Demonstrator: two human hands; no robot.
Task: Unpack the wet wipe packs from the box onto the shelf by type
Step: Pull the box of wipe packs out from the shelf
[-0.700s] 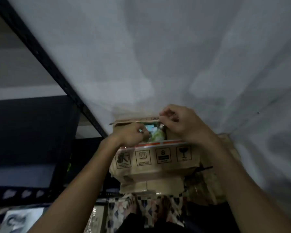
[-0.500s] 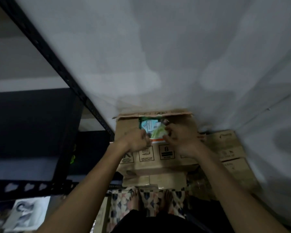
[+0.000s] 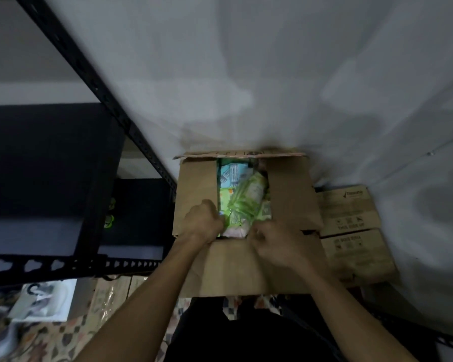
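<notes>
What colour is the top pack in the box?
Light green pack, seen in the head view.

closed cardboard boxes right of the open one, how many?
2. Upper closed box sits right of the open box; lower closed box sits just in front of it. More may be hidden beneath.

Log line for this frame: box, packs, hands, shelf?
box flaps open | packs inside | left hand, right hand at opening, grips unclear | shelf bare

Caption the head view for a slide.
Both hands, left and right, reach into an open cardboard box of green wipe packs.
</notes>
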